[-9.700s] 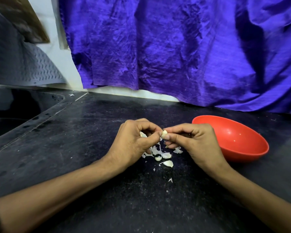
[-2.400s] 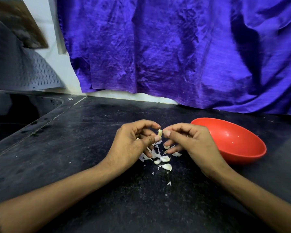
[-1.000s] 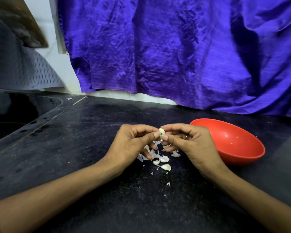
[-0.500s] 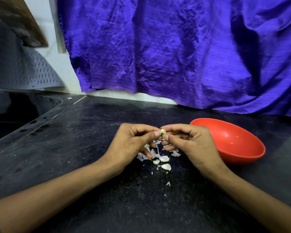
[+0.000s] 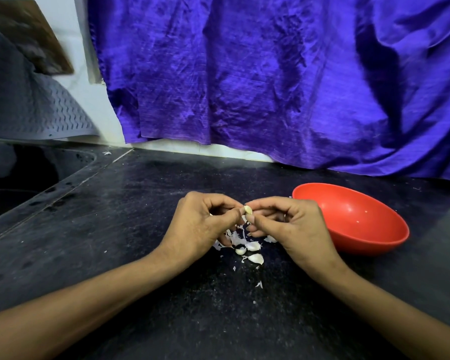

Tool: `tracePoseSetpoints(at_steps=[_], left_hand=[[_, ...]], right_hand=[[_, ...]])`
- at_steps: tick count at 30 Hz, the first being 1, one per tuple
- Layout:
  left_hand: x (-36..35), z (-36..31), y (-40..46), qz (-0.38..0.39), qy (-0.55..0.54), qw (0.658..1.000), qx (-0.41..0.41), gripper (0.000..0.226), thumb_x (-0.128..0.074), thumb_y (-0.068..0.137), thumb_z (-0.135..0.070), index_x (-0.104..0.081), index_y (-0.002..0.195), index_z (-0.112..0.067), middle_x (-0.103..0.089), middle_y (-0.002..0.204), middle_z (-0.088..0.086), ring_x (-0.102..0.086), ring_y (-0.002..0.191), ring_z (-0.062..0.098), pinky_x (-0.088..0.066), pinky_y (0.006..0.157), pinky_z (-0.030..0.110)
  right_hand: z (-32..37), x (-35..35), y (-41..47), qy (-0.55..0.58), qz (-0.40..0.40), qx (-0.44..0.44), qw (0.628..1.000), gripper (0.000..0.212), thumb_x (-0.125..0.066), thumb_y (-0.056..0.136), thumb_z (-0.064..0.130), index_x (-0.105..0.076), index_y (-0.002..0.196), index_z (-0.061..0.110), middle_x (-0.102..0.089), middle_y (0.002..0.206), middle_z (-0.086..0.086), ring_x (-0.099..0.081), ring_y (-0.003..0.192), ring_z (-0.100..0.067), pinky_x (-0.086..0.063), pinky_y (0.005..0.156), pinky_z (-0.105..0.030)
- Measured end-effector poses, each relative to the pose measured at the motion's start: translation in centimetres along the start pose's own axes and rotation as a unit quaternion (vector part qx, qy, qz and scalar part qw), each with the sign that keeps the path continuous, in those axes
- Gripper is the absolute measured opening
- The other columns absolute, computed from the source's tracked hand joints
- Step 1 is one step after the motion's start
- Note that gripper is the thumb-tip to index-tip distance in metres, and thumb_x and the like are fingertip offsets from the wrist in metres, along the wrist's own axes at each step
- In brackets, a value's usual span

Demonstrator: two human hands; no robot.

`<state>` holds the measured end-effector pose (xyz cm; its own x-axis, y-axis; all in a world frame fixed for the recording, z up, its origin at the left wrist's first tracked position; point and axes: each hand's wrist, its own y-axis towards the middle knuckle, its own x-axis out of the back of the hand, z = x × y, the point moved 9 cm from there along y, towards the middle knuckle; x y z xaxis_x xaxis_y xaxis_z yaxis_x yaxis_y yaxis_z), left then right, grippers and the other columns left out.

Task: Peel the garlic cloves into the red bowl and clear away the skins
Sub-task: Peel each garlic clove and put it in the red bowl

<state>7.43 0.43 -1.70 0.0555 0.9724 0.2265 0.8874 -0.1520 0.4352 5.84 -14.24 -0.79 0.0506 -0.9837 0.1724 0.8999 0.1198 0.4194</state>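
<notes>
A small pale garlic clove is pinched between the fingertips of both hands above the black counter. My left hand holds it from the left with thumb and forefinger. My right hand pinches it from the right, and a strip of skin hangs under it. Below the hands lies a small pile of white skins and loose garlic cloves. The red bowl sits just right of my right hand; its visible inside shows only tiny flecks.
A purple cloth hangs along the wall behind the counter. A dark sink is set in at the left, with a grey ribbed mat propped above it. Tiny skin scraps dot the counter near me.
The hands stay at the same spot over the pile, working the same clove. It has turned slightly between the fingertips, and a skin strip now hangs below it.
</notes>
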Motion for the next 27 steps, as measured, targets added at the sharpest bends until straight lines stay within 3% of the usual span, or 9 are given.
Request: tracePoseSetpoints(at_steps=[8, 13, 18, 22, 27], left_hand=[[-0.5, 0.5, -0.1, 0.010, -0.113, 0.991, 0.069, 0.009, -0.067, 0.087, -0.003, -0.075, 0.084, 0.001, -0.069, 0.067, 0.010, -0.060, 0.056, 0.013, -0.052, 0.045, 0.027], [-0.3, 1.2, -0.1, -0.005, -0.131, 0.986, 0.100, 0.009, -0.065, 0.088, -0.003, -0.072, 0.087, 0.004, -0.068, 0.071, 0.012, -0.059, 0.056, 0.011, -0.051, 0.042, 0.025], [-0.1, 0.9, -0.1, 0.001, -0.088, 0.994, 0.072, 0.009, -0.066, 0.089, -0.007, -0.074, 0.089, -0.003, -0.069, 0.078, 0.011, -0.058, 0.056, 0.012, -0.051, 0.043, 0.027], [-0.1, 0.7, 0.0, 0.005, -0.071, 0.996, 0.055, 0.005, -0.071, 0.085, -0.007, -0.074, 0.089, -0.006, -0.067, 0.072, 0.004, -0.058, 0.053, 0.013, -0.052, 0.043, 0.029], [0.0, -1.1, -0.2, 0.016, -0.029, 0.999, -0.034, 0.015, -0.069, 0.087, -0.005, -0.074, 0.094, -0.017, -0.072, 0.082, 0.004, -0.061, 0.055, 0.014, -0.052, 0.044, 0.029]], right_hand=[[-0.2, -0.3, 0.1, 0.077, 0.014, -0.037, 0.996, 0.015, -0.067, 0.080, -0.007, -0.072, 0.090, 0.003, -0.072, 0.074, -0.013, -0.069, 0.064, -0.017, -0.059, 0.062, -0.025], [-0.3, 0.3, 0.5, 0.135, 0.006, -0.066, 0.989, 0.022, -0.071, 0.070, 0.006, -0.071, 0.092, 0.005, -0.070, 0.076, -0.009, -0.066, 0.062, -0.016, -0.059, 0.061, -0.027], [-1.2, -0.5, 0.3, 0.166, 0.043, -0.121, 0.978, 0.030, -0.067, 0.072, 0.007, -0.069, 0.101, 0.001, -0.065, 0.075, -0.007, -0.062, 0.062, -0.014, -0.059, 0.059, -0.029], [-1.8, -0.8, 0.1, 0.169, 0.055, -0.152, 0.972, 0.024, -0.063, 0.080, 0.001, -0.069, 0.103, 0.000, -0.066, 0.076, -0.009, -0.063, 0.064, -0.015, -0.058, 0.058, -0.031], [-1.8, -0.7, 0.1, 0.183, 0.053, -0.156, 0.969, 0.024, -0.065, 0.077, 0.002, -0.070, 0.100, 0.003, -0.065, 0.079, -0.012, -0.062, 0.062, -0.016, -0.056, 0.056, -0.030]])
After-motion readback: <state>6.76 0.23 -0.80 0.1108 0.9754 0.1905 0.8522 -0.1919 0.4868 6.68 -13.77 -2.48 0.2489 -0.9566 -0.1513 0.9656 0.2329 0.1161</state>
